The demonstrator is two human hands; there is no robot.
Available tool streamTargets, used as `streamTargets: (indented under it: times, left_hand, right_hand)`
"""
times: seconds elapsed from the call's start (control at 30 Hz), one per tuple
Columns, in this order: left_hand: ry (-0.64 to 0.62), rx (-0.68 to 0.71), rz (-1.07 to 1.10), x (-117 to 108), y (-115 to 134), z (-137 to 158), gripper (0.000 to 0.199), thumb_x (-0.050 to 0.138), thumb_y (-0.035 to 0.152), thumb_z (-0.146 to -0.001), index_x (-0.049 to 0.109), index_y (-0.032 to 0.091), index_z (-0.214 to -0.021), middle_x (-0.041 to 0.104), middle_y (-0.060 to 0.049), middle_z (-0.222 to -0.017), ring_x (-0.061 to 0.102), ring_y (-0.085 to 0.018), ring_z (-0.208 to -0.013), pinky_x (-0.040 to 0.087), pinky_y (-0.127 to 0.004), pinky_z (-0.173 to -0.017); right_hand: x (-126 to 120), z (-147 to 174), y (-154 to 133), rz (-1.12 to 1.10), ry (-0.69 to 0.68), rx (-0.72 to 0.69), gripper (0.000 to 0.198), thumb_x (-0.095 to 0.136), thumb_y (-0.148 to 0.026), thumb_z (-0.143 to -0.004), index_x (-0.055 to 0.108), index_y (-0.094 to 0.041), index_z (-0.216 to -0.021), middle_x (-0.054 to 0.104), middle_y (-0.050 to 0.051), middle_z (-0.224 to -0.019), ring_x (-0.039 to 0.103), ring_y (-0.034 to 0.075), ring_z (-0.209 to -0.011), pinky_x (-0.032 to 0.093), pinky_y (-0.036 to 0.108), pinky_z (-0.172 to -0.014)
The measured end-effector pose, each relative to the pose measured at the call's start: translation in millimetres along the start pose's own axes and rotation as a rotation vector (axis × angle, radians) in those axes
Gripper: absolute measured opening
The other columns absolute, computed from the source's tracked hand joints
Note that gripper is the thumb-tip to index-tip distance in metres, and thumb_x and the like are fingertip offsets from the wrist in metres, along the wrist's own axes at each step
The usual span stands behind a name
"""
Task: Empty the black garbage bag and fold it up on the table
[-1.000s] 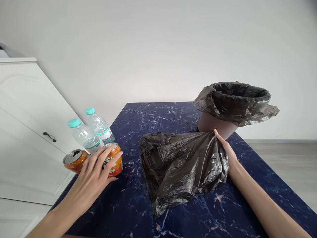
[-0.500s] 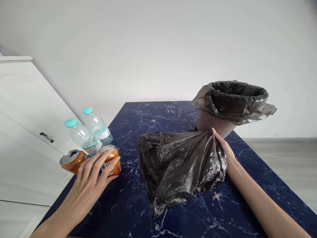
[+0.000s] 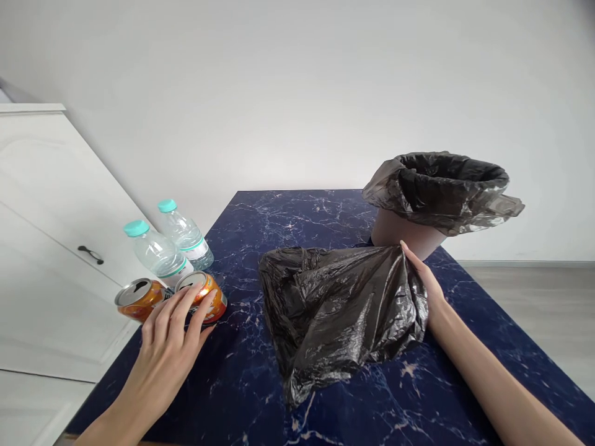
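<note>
A loose black plastic bag (image 3: 339, 310) lies crumpled in the middle of the dark blue marble table (image 3: 288, 214). My right hand (image 3: 425, 285) grips its right upper edge, fingers along the plastic and thumb hidden behind it. My left hand (image 3: 170, 341) reaches to the table's left side. Its spread fingertips rest on an orange drink can (image 3: 209, 294) lying on its side, without wrapping around it. A second orange can (image 3: 138, 298) lies just left of it.
Two clear water bottles with teal caps (image 3: 157, 253) (image 3: 186, 232) stand behind the cans at the table's left edge. A pink bin (image 3: 402, 232) lined with a black bag (image 3: 441, 189) stands at the back right. A white cabinet (image 3: 46, 248) is on the left.
My left hand has drawn back slightly, from lying over the can to only fingertips on it. The right hand and the bag stay as they were.
</note>
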State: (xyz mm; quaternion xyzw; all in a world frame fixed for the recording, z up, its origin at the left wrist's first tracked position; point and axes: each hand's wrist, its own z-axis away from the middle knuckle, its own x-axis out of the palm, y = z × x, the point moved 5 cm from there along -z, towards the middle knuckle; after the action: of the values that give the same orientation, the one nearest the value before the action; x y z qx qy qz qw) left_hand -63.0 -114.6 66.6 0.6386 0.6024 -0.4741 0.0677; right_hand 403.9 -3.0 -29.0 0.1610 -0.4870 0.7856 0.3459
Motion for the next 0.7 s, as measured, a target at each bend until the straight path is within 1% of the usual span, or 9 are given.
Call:
streamTargets:
  times: [0.13,0.27,0.4,0.47,0.53,0.63,0.7]
  left_hand:
    - [-0.028,-0.038,0.015,4.3,-2.1,1.3,0.093,0.073,0.019,-0.102,0.019,0.016,-0.178,0.05,-0.028,-0.166,0.056,-0.049,-0.147,0.046,-0.066,-0.12]
    - [-0.052,-0.066,0.062,8.7,-7.4,-1.8,0.092,0.071,0.022,-0.103,0.019,0.018,-0.178,0.042,-0.027,-0.172,0.05,-0.05,-0.153,0.041,-0.068,-0.123]
    - [-0.023,-0.051,0.098,5.7,-8.6,-8.8,0.09,0.07,0.023,-0.103,0.02,0.014,-0.177,0.031,-0.028,-0.177,0.041,-0.051,-0.159,0.034,-0.07,-0.127]
    - [0.005,-0.03,0.114,0.8,-4.7,-12.1,0.086,0.07,0.022,-0.103,0.025,0.014,-0.176,0.03,-0.028,-0.178,0.038,-0.051,-0.16,0.033,-0.071,-0.127]
    - [0.017,0.009,0.156,-4.2,3.5,-14.7,0.078,0.07,0.021,-0.103,0.036,0.015,-0.172,0.034,-0.027,-0.177,0.038,-0.049,-0.16,0.034,-0.069,-0.127]
    - [-0.006,0.076,0.319,-10.0,21.5,-18.9,0.058,0.066,0.02,-0.104,0.053,0.019,-0.16,0.054,-0.019,-0.166,0.047,-0.042,-0.155,0.037,-0.061,-0.127]
    - [-0.046,0.086,0.475,-11.7,34.2,-23.5,0.046,0.062,0.019,-0.106,0.06,0.022,-0.152,0.065,-0.013,-0.154,0.051,-0.035,-0.152,0.04,-0.055,-0.127]
  right_hand:
    - [-1.1,-2.6,-1.0,0.027,-0.032,-0.042,0.032,0.08,-0.056,-0.091,0.079,-0.028,-0.105,0.086,0.006,-0.097,0.082,0.038,-0.106,0.07,0.055,-0.097]
    - [1.2,1.6,-0.6,0.014,0.006,-0.02,0.033,0.08,-0.056,-0.092,0.079,-0.028,-0.11,0.087,0.005,-0.097,0.083,0.037,-0.105,0.07,0.055,-0.098]
    - [3.6,5.2,0.1,-0.012,0.045,0.002,0.029,0.077,-0.054,-0.094,0.079,-0.027,-0.106,0.087,0.005,-0.097,0.083,0.037,-0.104,0.07,0.053,-0.097]
    - [3.6,4.7,-0.2,-0.006,0.043,-0.004,0.029,0.077,-0.054,-0.093,0.079,-0.026,-0.103,0.087,0.006,-0.096,0.083,0.037,-0.104,0.07,0.053,-0.096]
    - [3.1,3.3,-0.4,0.013,0.026,-0.01,0.029,0.078,-0.054,-0.092,0.078,-0.026,-0.101,0.087,0.006,-0.095,0.083,0.037,-0.104,0.07,0.054,-0.096]
    - [2.1,1.6,-1.0,0.037,0.006,-0.025,0.028,0.079,-0.053,-0.091,0.078,-0.026,-0.099,0.086,0.006,-0.092,0.083,0.038,-0.102,0.07,0.055,-0.096]
    - [1.7,1.4,-1.3,0.04,0.002,-0.041,0.026,0.079,-0.052,-0.091,0.078,-0.026,-0.096,0.086,0.005,-0.089,0.084,0.038,-0.101,0.07,0.054,-0.097]
